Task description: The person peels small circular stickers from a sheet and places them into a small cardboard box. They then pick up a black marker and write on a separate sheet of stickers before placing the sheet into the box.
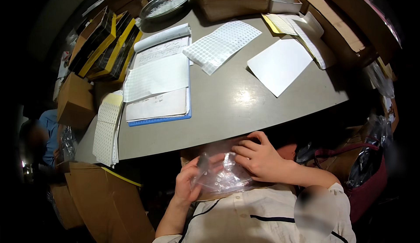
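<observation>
A clear plastic bag (227,180) with several small, pale and shiny pieces in it lies in my lap, just below the table's near edge. My left hand (190,177) holds the bag's left side, its thumb and fingers closed on the film. From the right, my right hand (258,159) reaches across the bag with bent fingers gripping its upper part. Glare on the plastic blurs the small pieces, so their exact kind cannot be made out. The right fingertips are partly hidden.
On the grey table (218,125) lie a blue clipboard (159,121) with papers, a sticker sheet (223,46), a white sheet (281,65) and a stack of label sheets (107,127). Cardboard boxes (232,4) line the far side. A dark red bag (369,181) sits at right.
</observation>
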Tool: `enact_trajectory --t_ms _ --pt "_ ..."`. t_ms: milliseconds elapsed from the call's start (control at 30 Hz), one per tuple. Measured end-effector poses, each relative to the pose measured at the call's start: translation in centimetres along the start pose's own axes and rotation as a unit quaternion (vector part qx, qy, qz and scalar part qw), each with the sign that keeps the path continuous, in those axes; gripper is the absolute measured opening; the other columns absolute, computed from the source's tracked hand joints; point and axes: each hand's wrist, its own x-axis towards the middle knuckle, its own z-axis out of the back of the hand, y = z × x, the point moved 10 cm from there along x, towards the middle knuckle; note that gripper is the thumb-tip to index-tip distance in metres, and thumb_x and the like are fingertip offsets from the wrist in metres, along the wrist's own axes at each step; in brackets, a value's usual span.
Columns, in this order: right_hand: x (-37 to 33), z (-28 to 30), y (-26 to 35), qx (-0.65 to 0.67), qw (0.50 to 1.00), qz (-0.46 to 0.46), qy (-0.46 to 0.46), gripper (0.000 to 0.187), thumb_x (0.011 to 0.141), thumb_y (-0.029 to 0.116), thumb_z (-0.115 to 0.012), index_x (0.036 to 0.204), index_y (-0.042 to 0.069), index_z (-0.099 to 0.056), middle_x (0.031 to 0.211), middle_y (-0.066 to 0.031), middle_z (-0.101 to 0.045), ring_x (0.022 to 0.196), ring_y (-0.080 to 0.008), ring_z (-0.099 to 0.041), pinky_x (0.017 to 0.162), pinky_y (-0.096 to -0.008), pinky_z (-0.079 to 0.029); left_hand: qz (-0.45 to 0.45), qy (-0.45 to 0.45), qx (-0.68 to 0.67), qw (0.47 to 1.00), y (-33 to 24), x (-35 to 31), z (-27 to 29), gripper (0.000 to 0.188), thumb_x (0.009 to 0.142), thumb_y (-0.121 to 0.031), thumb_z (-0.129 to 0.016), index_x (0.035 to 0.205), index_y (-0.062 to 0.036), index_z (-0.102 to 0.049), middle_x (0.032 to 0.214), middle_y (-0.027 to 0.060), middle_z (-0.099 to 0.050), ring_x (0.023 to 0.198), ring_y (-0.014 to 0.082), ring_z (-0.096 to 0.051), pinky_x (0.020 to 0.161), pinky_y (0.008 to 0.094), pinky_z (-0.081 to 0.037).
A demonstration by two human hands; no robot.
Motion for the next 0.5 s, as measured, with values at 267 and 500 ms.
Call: enact_trajectory --t_ms 267,500 --pt "-0.1 1.3 -1.5 0.147 0.988 -0.020 0.046 0.036 0.080 0.009 -0.073 0.115 0.003 -0.071 0.128 -0.0120 -0.068 0.115 -0.0320 -0.062 0.107 -0.0454 -0.044 -0.077 -0.008 0.392 0.917 0.6 -0.1 1.1 0.023 0.095 -0.001 -0.054 0.106 0.0056 -0.072 0.136 0.0237 -0.068 0.132 0.0302 -0.062 0.110 0.0391 -0.049" --pt "0.6 0.7 -1.0 0.180 0.983 -0.015 -0.008 0.030 0.080 0.008 -0.072 0.109 0.002 -0.069 0.114 -0.0155 -0.066 0.108 -0.0347 -0.063 0.099 -0.0465 -0.049 -0.238 0.039 0.602 0.762 -2.1 -2.1 -5.5 0.035 0.092 0.008 -0.057 0.121 0.0019 -0.074 0.132 0.0193 -0.073 0.126 0.0297 -0.069 0.107 0.0368 -0.052"
